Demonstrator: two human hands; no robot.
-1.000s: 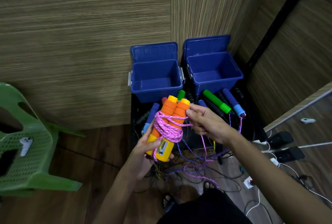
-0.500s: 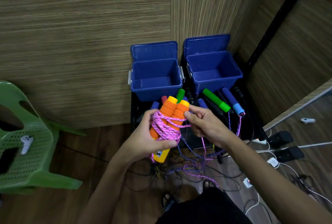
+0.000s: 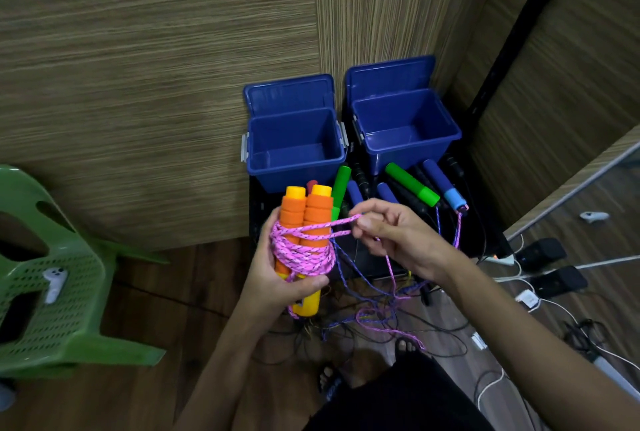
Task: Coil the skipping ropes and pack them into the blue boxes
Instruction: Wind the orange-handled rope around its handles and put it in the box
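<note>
The left hand grips the paired orange handles upright, long axis pointing up toward the left blue box just beyond them. The right hand pinches the pink rope, stretched sideways from the coil. The left hand is nearer that open, empty box; the right blue box stands beside it.

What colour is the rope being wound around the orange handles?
Pink rope with dark flecks, clearest in the head view.
</note>
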